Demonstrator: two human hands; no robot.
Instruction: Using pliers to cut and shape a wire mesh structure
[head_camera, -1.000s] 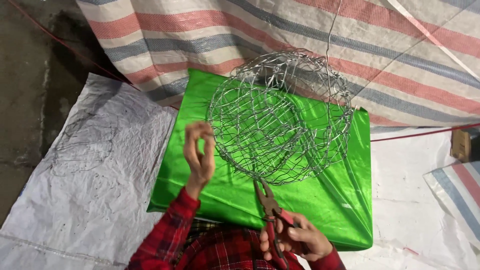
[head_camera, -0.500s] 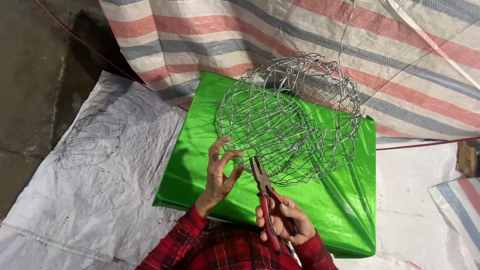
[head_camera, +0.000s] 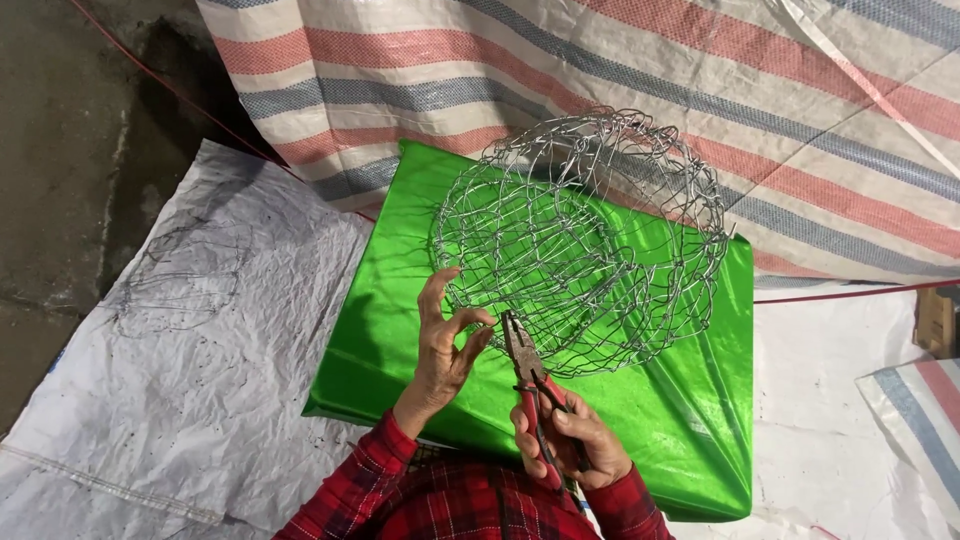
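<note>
Wire mesh basket sits centre-right of frame on the green padded board, rim tilted toward the viewer; looks light, springy open lattice, likely to flex and roll if pushed rather than resist; cut wire ends probably sharp, so best grip is on the thicker rim strands near the lower edge, not mid-mesh; left hand is raised at the basket's lower-left rim, fingers spread and curled, thumb and forefinger closing on a strand but I cannot tell if they actually pinch it; right hand is wrapped tight around the red handles of the pliers, nose pointing up at the rim just beside the left fingertips, nose looks nearly closed; green cover looks slick, so the basket may slide on it; around: striped tarp across the top of frame, basket's far side close against it; white woven sheet lower left with a faint flattened wire shape on it; bare concrete upper left; red cord running right; nothing blocks the rim.
</note>
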